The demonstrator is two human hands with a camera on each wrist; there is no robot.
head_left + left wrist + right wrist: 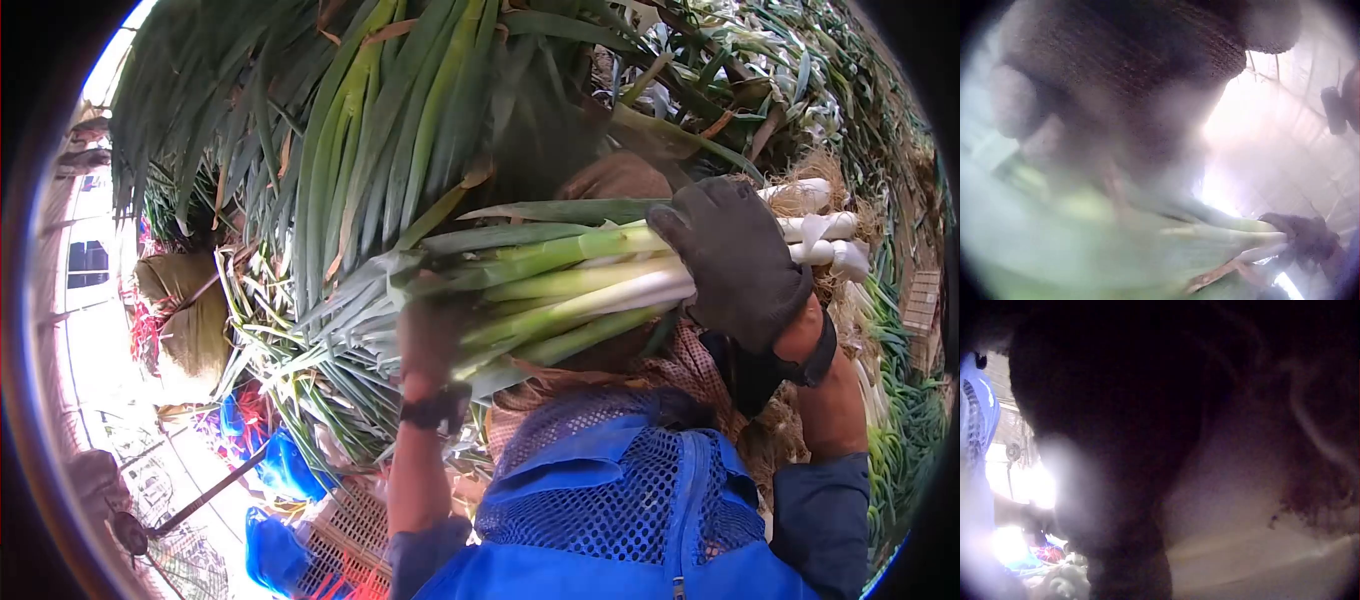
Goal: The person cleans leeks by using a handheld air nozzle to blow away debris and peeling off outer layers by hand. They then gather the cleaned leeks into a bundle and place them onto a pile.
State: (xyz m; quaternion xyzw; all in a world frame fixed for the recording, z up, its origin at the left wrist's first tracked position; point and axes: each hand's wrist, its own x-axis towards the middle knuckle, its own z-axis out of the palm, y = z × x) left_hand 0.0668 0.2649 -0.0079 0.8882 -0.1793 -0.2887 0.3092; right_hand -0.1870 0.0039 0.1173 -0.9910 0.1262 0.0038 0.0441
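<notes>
A bundle of leeks lies sideways across the head view, roots to the right and green leaves to the left. The gloved right hand grips its white stems near the roots. Around the leafy part is the left hand, blurred, its fingers partly hidden by the leaves. In the left wrist view the left glove fills the top over blurred leeks, with the right hand at their far end. The right wrist view is mostly the dark right glove beside pale stems.
Long green leaves hang at the top. More leeks are heaped at the upper right. A plastic crate, blue bags and red strings are at the lower left. An olive-brown cloth shape stands at the left.
</notes>
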